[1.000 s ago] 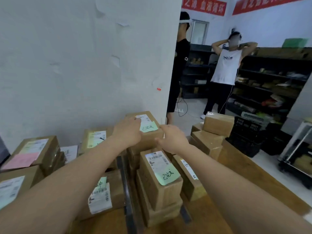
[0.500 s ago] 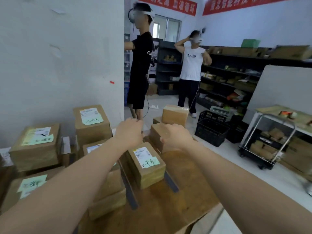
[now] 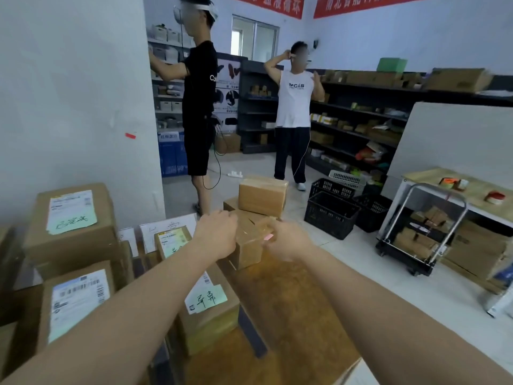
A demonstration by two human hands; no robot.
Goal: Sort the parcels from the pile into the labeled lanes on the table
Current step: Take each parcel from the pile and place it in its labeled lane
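A plain brown parcel (image 3: 248, 243) sits on the wooden table (image 3: 286, 307) at the front of a small pile. My left hand (image 3: 216, 235) grips its left side with curled fingers. My right hand (image 3: 286, 238) curls over its right top edge, with a small pink slip (image 3: 268, 237) showing at the fingers. Two more plain parcels (image 3: 262, 195) are stacked just behind. To the left, labelled parcels with green notes (image 3: 208, 301) (image 3: 70, 218) (image 3: 79, 298) stand in lanes split by dark tape strips (image 3: 253, 336).
White label cards (image 3: 166, 227) lean at the back of the lanes by the wall. Two people (image 3: 198, 107) (image 3: 294, 112) stand beyond the table. Black crates (image 3: 330, 212) and a loaded trolley (image 3: 422, 234) stand on the floor to the right.
My view has swung right, from the labelled lanes to the pile. Both hands moved forward and closed on the sides of the front plain parcel.
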